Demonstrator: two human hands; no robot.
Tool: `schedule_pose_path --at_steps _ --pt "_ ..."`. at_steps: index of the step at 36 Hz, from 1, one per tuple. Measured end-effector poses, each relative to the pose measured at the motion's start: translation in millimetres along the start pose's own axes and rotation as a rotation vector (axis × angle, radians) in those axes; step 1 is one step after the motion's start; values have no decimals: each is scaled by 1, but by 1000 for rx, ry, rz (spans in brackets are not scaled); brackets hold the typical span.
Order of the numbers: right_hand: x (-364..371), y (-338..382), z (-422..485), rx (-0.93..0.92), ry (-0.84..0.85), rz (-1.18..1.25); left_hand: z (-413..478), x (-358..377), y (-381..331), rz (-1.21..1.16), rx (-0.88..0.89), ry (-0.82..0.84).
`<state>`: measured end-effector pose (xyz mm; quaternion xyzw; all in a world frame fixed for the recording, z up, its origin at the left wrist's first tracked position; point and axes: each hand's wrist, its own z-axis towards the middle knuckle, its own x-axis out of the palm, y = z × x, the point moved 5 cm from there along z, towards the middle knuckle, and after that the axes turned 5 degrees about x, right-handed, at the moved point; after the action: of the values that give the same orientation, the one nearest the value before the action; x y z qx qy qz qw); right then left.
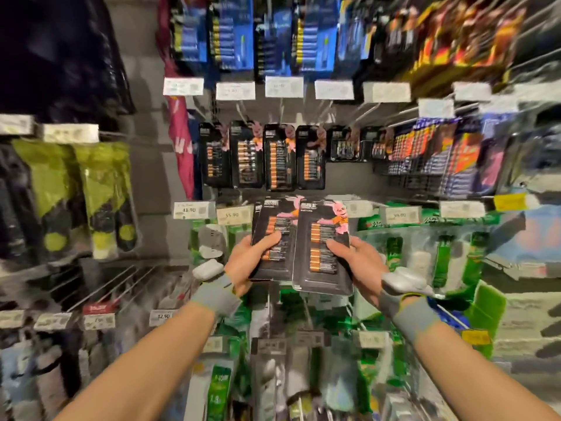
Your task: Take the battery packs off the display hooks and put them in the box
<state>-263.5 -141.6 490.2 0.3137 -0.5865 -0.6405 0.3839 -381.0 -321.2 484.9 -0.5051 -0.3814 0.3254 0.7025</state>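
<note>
Battery packs (279,158) hang on a grey shop wall (349,177).

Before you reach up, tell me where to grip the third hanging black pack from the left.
Pinch the black pack by its bottom edge, coming from the front and below. It hangs flat from its top, with neighbouring packs close on both sides, so likely only the bottom is free. Then draw it toward you.

Head-worn wide-angle camera faces forward and down, close to display hooks (306,115).
</note>
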Motion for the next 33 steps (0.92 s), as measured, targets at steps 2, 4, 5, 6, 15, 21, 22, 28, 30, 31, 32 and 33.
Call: schedule_pose_path --at_steps 2,4,5,6,15,21,22,28,30,31,32,33 --pt "-7 7 8 -13 -3 -5 7 3 -12 34 44 -41" --pt "-13 14 15 -34 5 -11 17 6 -18 44 77 -49" --pt "-20 20 22 -57 0 -13 25 12 -22 53 105 -47" --pt "-28 26 28 -81 -7 -32 32 18 -25 70 128 -51" --pt "-60 53 72 -132 -149 -149 79 54 -45 292 275 -74" --pt "-69 66 105 -152 -179 -179 115 71 -55 351 350 -101" --pt "-69 69 111 -151 -182 -184 125 70 -58 361 361 -106" --pt "-71 84 148 -170 -198 -268 155 62 -80 322 413 -170" --pt "-69 89 154 -170 -197 -270 159 55 -87 333 410 -212" --pt "-68 89 160 -170 -206 -268 164 51 -88 347 413 -227" --pt "-65 91 164 -171 -205 -269 168 46 -89 366 413 -238" --pt "-65 93 166 -175 -210 -270 169 43 -90 377 411 -243"
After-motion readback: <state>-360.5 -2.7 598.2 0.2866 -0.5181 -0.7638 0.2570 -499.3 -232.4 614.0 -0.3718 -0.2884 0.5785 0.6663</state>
